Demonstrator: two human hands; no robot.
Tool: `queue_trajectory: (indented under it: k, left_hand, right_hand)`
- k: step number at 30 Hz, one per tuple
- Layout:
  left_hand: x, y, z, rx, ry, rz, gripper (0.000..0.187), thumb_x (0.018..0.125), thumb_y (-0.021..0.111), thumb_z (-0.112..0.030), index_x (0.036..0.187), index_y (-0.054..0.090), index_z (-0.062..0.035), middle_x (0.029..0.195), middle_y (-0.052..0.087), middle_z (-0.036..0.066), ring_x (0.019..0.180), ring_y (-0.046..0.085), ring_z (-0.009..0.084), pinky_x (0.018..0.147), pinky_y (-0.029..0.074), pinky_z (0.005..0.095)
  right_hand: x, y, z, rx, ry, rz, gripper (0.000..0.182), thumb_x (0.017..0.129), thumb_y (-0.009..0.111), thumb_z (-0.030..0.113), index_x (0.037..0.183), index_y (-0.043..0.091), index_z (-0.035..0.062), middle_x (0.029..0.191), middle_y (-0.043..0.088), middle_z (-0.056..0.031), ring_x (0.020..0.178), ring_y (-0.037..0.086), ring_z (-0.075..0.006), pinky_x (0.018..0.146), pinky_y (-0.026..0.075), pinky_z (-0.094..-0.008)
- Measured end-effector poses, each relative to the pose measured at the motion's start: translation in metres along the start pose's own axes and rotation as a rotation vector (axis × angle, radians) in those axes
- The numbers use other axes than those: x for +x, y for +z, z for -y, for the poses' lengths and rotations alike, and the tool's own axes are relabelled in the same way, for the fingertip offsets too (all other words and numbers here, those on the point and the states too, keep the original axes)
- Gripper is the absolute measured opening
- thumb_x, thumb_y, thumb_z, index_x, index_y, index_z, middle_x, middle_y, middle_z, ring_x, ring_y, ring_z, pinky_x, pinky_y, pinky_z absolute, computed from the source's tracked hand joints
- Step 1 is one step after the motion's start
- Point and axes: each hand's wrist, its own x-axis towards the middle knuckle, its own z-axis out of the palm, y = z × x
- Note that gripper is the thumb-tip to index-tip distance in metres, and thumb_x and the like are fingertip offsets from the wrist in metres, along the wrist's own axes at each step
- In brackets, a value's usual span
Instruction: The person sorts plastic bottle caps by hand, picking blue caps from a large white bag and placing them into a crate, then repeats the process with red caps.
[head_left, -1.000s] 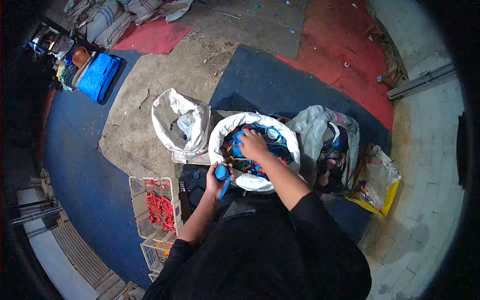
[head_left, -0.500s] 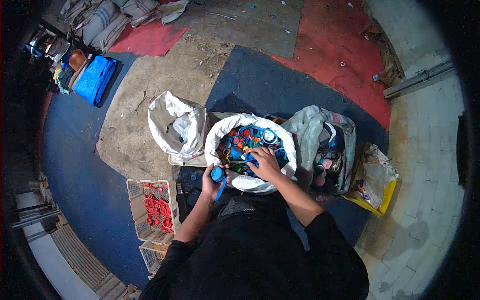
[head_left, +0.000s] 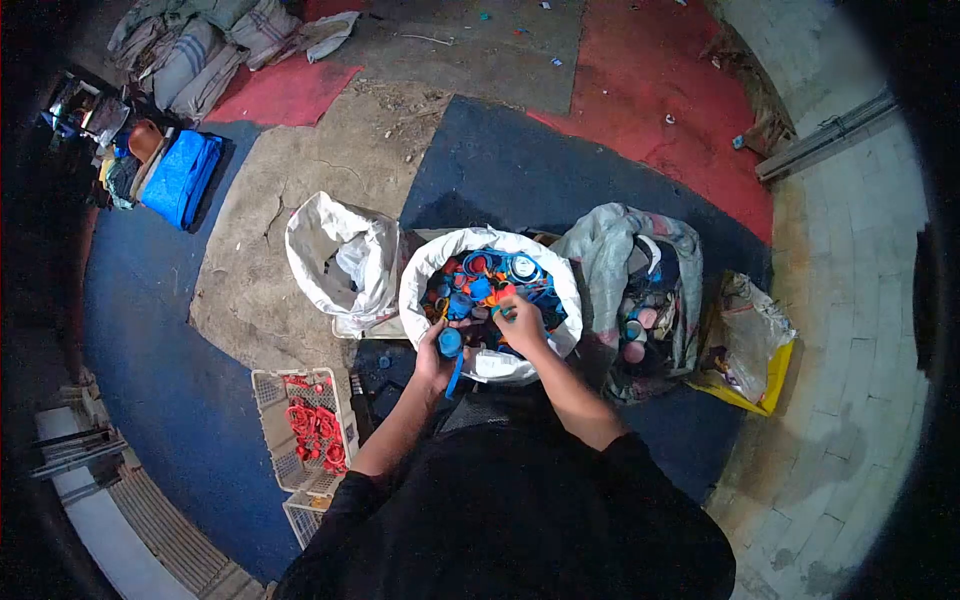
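Observation:
A white sack with a rolled rim stands in front of me, holding many coloured plastic caps and rings. My left hand is at its near left rim, closed around a blue plastic cap whose blue strap hangs down below. Over the sack's middle, my right hand has its fingers pinched together at a red plastic piece. The fingers partly cover that piece. A white round lid lies among the caps at the far right side.
Left of the sack is another white sack; to its right are a greenish sack with mixed caps and a yellow-edged bag. A crate with red pieces sits at lower left. A blue folded tarp lies farther off.
My right hand has gone from a blue piece to the red one, its fingers drawing together. The left hand still holds the blue cap, slightly nearer the right hand. The view has shifted slightly.

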Motion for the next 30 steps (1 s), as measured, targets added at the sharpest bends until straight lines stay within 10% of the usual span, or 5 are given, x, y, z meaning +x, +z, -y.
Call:
queue_trajectory:
  k: [6, 11, 15, 19, 30]
  left_hand:
    - [-0.019, 0.002, -0.002, 0.023, -0.002, -0.058, 0.031, 0.1, 0.047, -0.035, 0.101, 0.062, -0.0082, 0.116, 0.068, 0.011, 0.093, 0.06, 0.0219, 0.07, 0.05, 0.037]
    - [-0.03, 0.005, -0.008, 0.012, 0.058, -0.05, 0.031, 0.1, 0.048, -0.035, 0.102, 0.062, -0.0083, 0.117, 0.068, 0.012, 0.094, 0.06, 0.0222, 0.072, 0.05, 0.0376]
    - [-0.039, 0.007, -0.012, -0.057, 0.072, -0.072, 0.031, 0.1, 0.048, -0.035, 0.102, 0.062, -0.0083, 0.119, 0.067, 0.013, 0.093, 0.06, 0.023, 0.072, 0.051, 0.037]
    - [-0.039, 0.011, -0.009, -0.066, 0.07, -0.003, 0.031, 0.101, 0.048, -0.035, 0.103, 0.062, -0.0076, 0.12, 0.066, 0.013, 0.093, 0.062, 0.0234, 0.071, 0.053, 0.0362]
    - [-0.024, 0.059, 0.002, -0.062, -0.064, 0.159, 0.034, 0.101, 0.049, -0.037, 0.107, 0.062, -0.0055, 0.12, 0.066, 0.013, 0.092, 0.064, 0.0242, 0.073, 0.056, 0.0352]
  right_hand:
    - [0.022, -0.004, 0.044, -0.571, -0.542, -0.041, 0.03, 0.077, 0.074, 0.013, 0.106, 0.066, 0.008, 0.11, 0.064, -0.0119, 0.107, 0.062, -0.0274, 0.097, 0.044, -0.0456]
    - [0.032, -0.002, 0.03, -0.592, -0.333, 0.247, 0.017, 0.08, 0.074, 0.018, 0.094, 0.073, 0.0075, 0.113, 0.068, -0.013, 0.104, 0.065, -0.0267, 0.09, 0.046, -0.0421]
    - [0.018, -0.012, 0.029, -0.127, -0.487, -0.139, 0.022, 0.08, 0.08, 0.023, 0.08, 0.071, 0.0032, 0.091, 0.07, -0.0113, 0.082, 0.067, -0.0272, 0.068, 0.049, -0.044]
    - [-0.001, -0.041, 0.036, 0.27, 0.168, 0.065, 0.02, 0.089, 0.075, 0.025, 0.084, 0.072, 0.0053, 0.093, 0.07, -0.0002, 0.076, 0.061, -0.0075, 0.061, 0.046, -0.0263]
    - [-0.027, -0.078, 0.08, 1.519, 0.243, 0.201, 0.037, 0.096, 0.064, 0.035, 0.126, 0.057, 0.0143, 0.122, 0.066, -0.0124, 0.118, 0.063, -0.028, 0.099, 0.051, -0.0463]
